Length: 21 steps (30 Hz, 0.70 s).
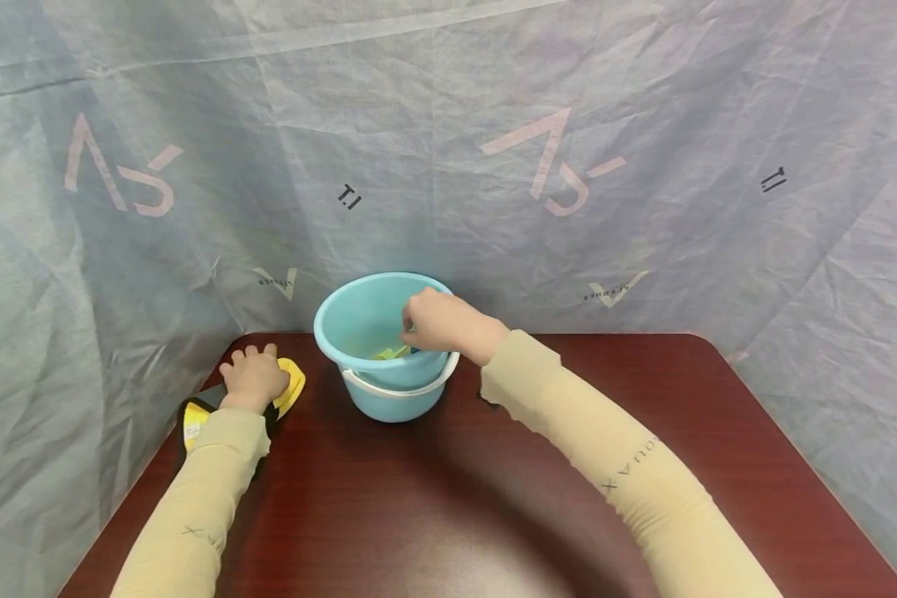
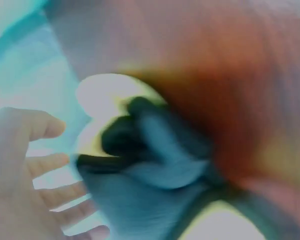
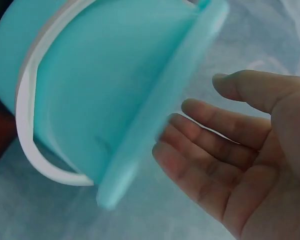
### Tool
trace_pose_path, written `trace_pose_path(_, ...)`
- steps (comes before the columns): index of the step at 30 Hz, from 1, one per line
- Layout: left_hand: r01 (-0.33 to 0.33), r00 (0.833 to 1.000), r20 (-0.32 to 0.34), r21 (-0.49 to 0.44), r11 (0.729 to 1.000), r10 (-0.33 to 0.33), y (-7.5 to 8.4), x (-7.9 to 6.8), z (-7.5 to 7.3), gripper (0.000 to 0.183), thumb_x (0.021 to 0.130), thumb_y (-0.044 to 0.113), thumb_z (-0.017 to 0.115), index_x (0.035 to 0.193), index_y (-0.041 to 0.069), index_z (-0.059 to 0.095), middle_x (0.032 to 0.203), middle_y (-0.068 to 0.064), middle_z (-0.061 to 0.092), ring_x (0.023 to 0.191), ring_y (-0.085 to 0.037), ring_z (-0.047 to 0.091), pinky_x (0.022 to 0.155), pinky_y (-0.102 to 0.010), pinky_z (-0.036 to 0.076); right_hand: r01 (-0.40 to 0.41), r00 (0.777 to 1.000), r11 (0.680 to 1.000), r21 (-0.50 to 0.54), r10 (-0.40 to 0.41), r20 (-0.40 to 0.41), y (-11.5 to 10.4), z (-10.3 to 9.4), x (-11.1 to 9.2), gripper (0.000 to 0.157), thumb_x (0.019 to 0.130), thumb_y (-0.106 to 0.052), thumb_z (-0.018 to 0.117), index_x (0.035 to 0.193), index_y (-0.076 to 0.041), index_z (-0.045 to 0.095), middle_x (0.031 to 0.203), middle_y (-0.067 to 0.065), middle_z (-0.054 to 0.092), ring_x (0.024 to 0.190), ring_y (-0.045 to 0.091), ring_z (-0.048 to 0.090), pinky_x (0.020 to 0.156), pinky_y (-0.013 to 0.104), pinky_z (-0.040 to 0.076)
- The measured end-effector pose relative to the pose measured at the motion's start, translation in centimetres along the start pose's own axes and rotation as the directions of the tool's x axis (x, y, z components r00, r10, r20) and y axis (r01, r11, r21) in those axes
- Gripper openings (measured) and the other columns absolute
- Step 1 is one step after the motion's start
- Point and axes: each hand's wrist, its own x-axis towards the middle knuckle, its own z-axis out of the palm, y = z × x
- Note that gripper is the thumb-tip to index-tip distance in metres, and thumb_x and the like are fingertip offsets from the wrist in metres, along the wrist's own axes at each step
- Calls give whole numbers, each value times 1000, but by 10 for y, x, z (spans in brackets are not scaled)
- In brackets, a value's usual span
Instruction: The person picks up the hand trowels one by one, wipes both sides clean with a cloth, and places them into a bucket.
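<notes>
In the head view, my left hand [image 1: 254, 378] is over a yellow, black and grey fabric item [image 1: 290, 389] that looks like a work glove, at the table's left edge. Its spread fingers [image 2: 47, 192] hold nothing in the left wrist view, where the glove-like item [image 2: 155, 155] is blurred. Over the rim of a light blue bucket [image 1: 392, 403] is my right hand [image 1: 444, 320]. Loosely bent and empty, its fingers [image 3: 225, 137] show beside the bucket's rim [image 3: 140, 130] in the right wrist view. Whether they touch the rim, I cannot tell.
A yellow-green thing [image 1: 390, 354] and a small dark blue thing, partly hidden by my right hand, lie inside the bucket. Its white handle [image 1: 399, 392] hangs down in front. Grey printed sheeting [image 1: 433, 149] stands behind the dark red table [image 1: 389, 515] and along its sides.
</notes>
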Motion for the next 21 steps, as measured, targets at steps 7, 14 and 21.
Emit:
trace_pose_path(7,-164,974,-160,-9,986,161,35,-16,-47,50,91,19,47,134,-5,40,127,-35,40,116,-56,31,85,-67,29,-3,993,1000,-20,1,-120,21,-26,-38,15,88,-17,60,83,-7,69,68,-3,53,59,10,42,55,25,38)
trace_pose_path(14,-303,902,-333,-38,952,274,85,-54,-85,47,90,13,44,135,0,43,133,-28,42,119,-50,37,87,-66,32,-128,971,991,-50,115,-209,35,-46,-88,26,89,-24,63,106,-7,68,103,6,67,95,25,63,78,41,52)
trace_pose_path(21,-485,789,-430,2,874,439,143,-101,-81,58,90,31,55,141,6,38,143,-22,35,133,-41,31,101,-63,28,-169,924,983,-77,130,-359,53,-23,-142,43,89,-30,62,121,-1,59,121,14,60,113,32,56,91,49,45)
